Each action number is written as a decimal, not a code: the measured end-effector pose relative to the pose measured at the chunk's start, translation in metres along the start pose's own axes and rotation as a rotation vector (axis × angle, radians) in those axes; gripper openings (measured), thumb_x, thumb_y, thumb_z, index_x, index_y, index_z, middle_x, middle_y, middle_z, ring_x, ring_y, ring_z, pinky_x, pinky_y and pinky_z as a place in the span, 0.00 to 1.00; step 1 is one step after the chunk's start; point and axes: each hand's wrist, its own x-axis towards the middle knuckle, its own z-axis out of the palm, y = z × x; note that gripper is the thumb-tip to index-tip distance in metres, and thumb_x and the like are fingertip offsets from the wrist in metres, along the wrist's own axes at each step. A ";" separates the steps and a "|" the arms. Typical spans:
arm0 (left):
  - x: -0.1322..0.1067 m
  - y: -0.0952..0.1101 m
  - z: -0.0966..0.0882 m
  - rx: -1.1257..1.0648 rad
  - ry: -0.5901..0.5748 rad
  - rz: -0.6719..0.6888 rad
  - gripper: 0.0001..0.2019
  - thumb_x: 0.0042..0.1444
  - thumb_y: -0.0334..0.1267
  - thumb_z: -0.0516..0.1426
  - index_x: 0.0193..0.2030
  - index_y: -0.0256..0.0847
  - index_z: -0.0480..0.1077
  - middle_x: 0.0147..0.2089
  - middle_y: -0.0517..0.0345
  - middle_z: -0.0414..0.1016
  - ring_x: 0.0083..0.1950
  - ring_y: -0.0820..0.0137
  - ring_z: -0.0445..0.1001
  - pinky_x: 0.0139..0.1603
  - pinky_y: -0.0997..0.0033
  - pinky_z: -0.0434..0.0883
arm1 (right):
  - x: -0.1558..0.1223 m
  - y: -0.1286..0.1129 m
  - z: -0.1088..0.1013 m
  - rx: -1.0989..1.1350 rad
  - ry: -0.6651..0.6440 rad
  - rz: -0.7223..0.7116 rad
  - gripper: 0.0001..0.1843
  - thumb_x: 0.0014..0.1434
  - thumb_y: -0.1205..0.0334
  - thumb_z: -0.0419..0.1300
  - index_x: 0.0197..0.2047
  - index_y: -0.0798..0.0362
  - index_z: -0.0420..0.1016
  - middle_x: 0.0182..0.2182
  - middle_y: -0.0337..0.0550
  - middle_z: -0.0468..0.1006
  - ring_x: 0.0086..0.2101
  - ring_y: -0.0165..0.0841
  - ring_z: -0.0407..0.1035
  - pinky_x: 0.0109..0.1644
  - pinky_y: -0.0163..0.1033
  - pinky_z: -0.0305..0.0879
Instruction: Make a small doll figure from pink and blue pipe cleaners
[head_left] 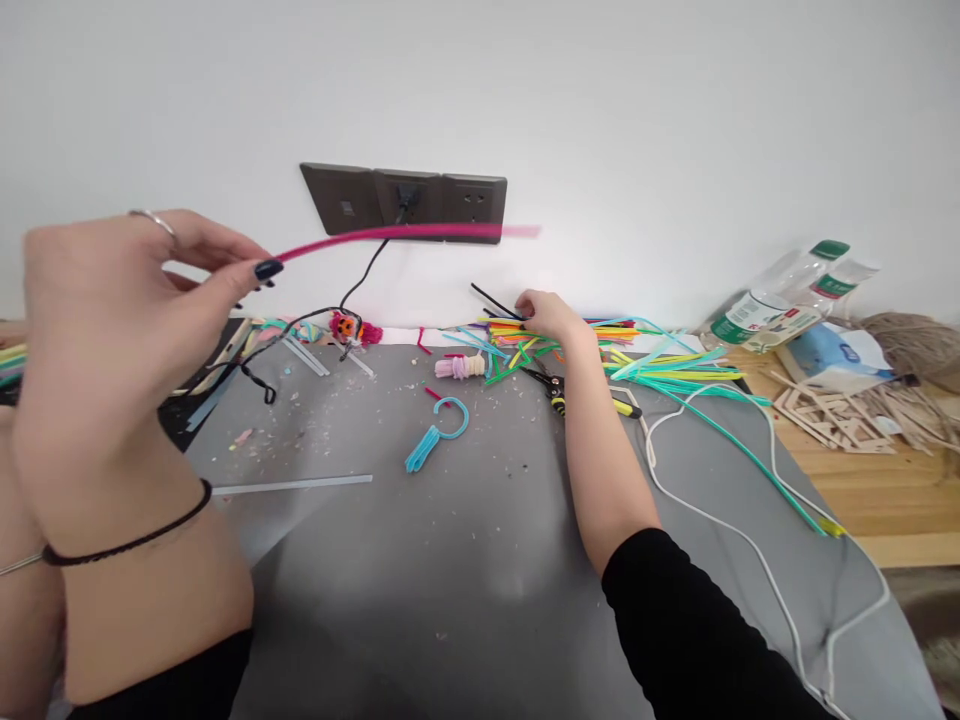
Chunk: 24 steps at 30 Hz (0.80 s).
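Observation:
Raised at the left, my left hand (142, 310) pinches one end of a magenta pipe cleaner (405, 231). Its free end stretches right across the wall socket, blurred at the tip. At the back of the table my right hand (553, 318) is down on a pile of multicoloured pipe cleaners (615, 335), fingers curled. What lies under those fingertips is hidden. Pliers with yellow-and-black handles (555, 393) lie partly behind my right forearm. In the middle rest a light-blue pipe-cleaner hook shape (436, 436) and a pink-and-cream wound bundle (459, 367).
A black cord (367, 275) hangs from the wall socket (401, 203). An orange-and-pink fuzzy figure (355, 328) sits near the wall. White cable (720, 520) loops at the right. Beyond it are plastic bottles (765, 305), a tissue pack (836, 355), wooden sticks (832, 415) and twine (915, 345).

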 end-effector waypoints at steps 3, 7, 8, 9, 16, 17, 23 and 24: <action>0.004 0.023 0.012 -0.141 0.078 0.076 0.11 0.55 0.41 0.59 0.42 0.42 0.80 0.38 0.59 0.81 0.42 0.65 0.79 0.43 0.67 0.75 | -0.008 -0.020 -0.012 0.260 0.095 -0.142 0.23 0.54 0.72 0.64 0.54 0.61 0.76 0.45 0.53 0.80 0.42 0.35 0.74 0.51 0.40 0.71; 0.023 0.046 0.038 -0.201 -0.139 0.224 0.10 0.54 0.36 0.58 0.39 0.41 0.81 0.35 0.59 0.81 0.39 0.70 0.78 0.40 0.72 0.72 | -0.026 -0.060 -0.029 0.761 -0.025 -0.464 0.28 0.56 0.54 0.71 0.58 0.51 0.72 0.40 0.42 0.80 0.38 0.32 0.75 0.45 0.37 0.74; 0.028 0.049 0.044 -0.184 -0.204 0.253 0.09 0.53 0.35 0.58 0.37 0.41 0.80 0.35 0.59 0.80 0.38 0.71 0.77 0.40 0.72 0.72 | -0.031 -0.069 -0.032 0.847 -0.053 -0.496 0.29 0.56 0.49 0.71 0.57 0.49 0.73 0.39 0.41 0.79 0.39 0.32 0.76 0.45 0.36 0.74; 0.032 0.050 0.049 -0.176 -0.263 0.274 0.09 0.53 0.33 0.57 0.36 0.42 0.80 0.34 0.60 0.80 0.36 0.71 0.77 0.39 0.72 0.71 | -0.034 -0.076 -0.033 0.909 -0.059 -0.509 0.27 0.56 0.46 0.71 0.55 0.48 0.73 0.37 0.40 0.79 0.39 0.32 0.76 0.44 0.36 0.75; 0.040 0.051 0.080 -0.187 -0.478 0.286 0.09 0.56 0.36 0.56 0.37 0.43 0.80 0.34 0.59 0.81 0.34 0.70 0.77 0.38 0.72 0.72 | -0.033 -0.084 -0.029 0.925 -0.095 -0.460 0.17 0.56 0.50 0.72 0.38 0.54 0.75 0.31 0.41 0.80 0.34 0.30 0.76 0.42 0.37 0.76; 0.040 0.052 0.085 -0.219 -0.481 0.294 0.10 0.56 0.37 0.56 0.37 0.42 0.80 0.35 0.58 0.81 0.35 0.70 0.77 0.38 0.73 0.72 | -0.032 -0.084 -0.028 0.909 -0.131 -0.448 0.16 0.57 0.52 0.72 0.37 0.54 0.75 0.30 0.42 0.81 0.34 0.30 0.76 0.41 0.37 0.76; 0.041 0.054 0.105 -0.369 -0.577 0.275 0.10 0.56 0.38 0.58 0.35 0.38 0.80 0.30 0.56 0.79 0.30 0.72 0.73 0.31 0.73 0.70 | -0.034 -0.089 -0.024 0.916 -0.248 -0.420 0.10 0.58 0.60 0.69 0.37 0.54 0.73 0.30 0.42 0.82 0.32 0.29 0.77 0.40 0.35 0.75; 0.042 0.053 0.106 -0.380 -0.605 0.266 0.10 0.56 0.38 0.58 0.34 0.38 0.80 0.29 0.56 0.79 0.29 0.72 0.72 0.30 0.73 0.69 | -0.034 -0.090 -0.023 0.928 -0.248 -0.421 0.10 0.59 0.60 0.69 0.37 0.54 0.73 0.29 0.41 0.82 0.32 0.29 0.77 0.39 0.35 0.75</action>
